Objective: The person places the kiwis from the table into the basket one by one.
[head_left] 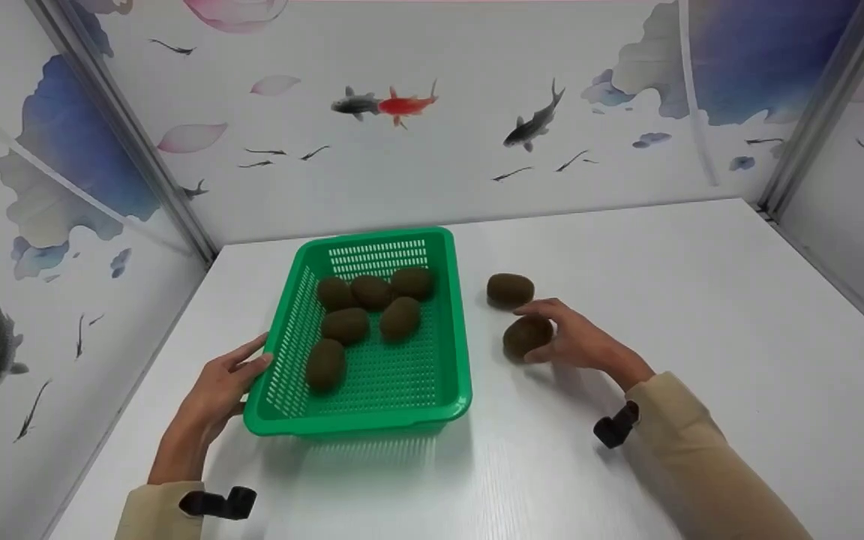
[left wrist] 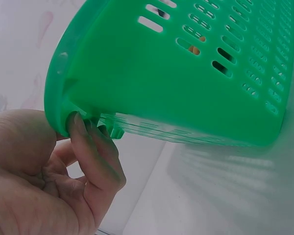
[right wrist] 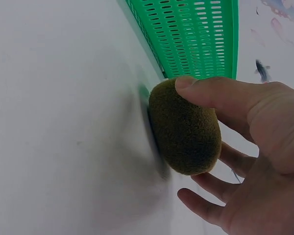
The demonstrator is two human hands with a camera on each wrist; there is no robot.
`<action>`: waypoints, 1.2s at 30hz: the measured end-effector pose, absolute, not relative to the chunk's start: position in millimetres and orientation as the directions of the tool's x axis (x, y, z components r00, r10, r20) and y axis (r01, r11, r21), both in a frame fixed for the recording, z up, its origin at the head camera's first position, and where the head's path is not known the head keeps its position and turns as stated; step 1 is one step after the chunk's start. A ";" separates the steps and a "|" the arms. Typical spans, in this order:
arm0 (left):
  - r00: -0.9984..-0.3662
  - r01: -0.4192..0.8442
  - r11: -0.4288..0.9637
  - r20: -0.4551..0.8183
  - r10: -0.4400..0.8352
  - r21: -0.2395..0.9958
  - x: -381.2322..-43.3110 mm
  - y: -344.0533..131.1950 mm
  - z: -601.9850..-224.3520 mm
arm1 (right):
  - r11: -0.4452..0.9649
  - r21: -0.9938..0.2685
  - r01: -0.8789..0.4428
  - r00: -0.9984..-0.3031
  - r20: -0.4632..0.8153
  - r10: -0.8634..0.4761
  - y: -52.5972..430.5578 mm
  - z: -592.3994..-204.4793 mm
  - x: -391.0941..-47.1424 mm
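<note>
A green plastic basket (head_left: 456,330) with slotted walls stands on the table, several brown fuzzy kiwis lying inside, such as one kiwi (head_left: 325,365) near its left wall. My left hand (head_left: 216,390) grips the basket's left rim; in the left wrist view the thumb side lies over the rim and the fingers (left wrist: 95,161) curl beneath it. To the right of the basket, my right hand (head_left: 578,341) holds a kiwi (right wrist: 183,129) between thumb and fingers, low over the table surface. Just behind that fruit rests another kiwi (head_left: 510,290), outside the basket.
The white table (head_left: 702,300) extends to the right of the right hand. Panels painted with fish and petals, including the back panel (head_left: 432,180), enclose the table at the back and sides. Small black devices (head_left: 616,425) sit on both wrists.
</note>
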State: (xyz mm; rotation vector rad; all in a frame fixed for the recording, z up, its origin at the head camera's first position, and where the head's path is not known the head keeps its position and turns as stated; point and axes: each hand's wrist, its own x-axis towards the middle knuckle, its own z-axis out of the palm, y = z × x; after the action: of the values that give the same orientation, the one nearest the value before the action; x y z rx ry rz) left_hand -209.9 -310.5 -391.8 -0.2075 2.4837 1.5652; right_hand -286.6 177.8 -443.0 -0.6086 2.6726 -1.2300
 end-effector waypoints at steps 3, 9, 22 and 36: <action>-0.971 -0.220 0.427 -0.238 -0.011 0.877 -210.3 -311.0 -391.9 | 0.601 -0.730 -0.325 -0.905 0.055 -0.423 175.2 -445.6 -287.7; -0.972 -0.218 0.428 -0.237 -0.009 0.877 -210.3 -311.7 -391.9 | 0.646 -0.691 -0.324 -0.910 0.041 -0.413 169.7 -449.3 -288.5; -0.969 -0.227 0.419 -0.248 -0.004 0.879 -210.5 -312.6 -392.3 | 0.671 -0.699 -0.246 -0.937 -0.004 -0.349 164.5 -447.4 -290.1; -0.969 -0.228 0.419 -0.246 -0.011 0.879 -209.9 -311.8 -391.9 | 0.570 -0.800 -0.189 -0.940 -0.021 -0.341 160.4 -435.8 -284.5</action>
State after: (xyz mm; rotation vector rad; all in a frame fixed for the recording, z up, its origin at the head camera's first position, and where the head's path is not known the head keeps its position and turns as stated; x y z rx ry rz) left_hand -209.9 -311.8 -391.9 -0.2118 2.4694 1.5781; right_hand -284.5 160.4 -435.8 -0.4476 2.6271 -1.3078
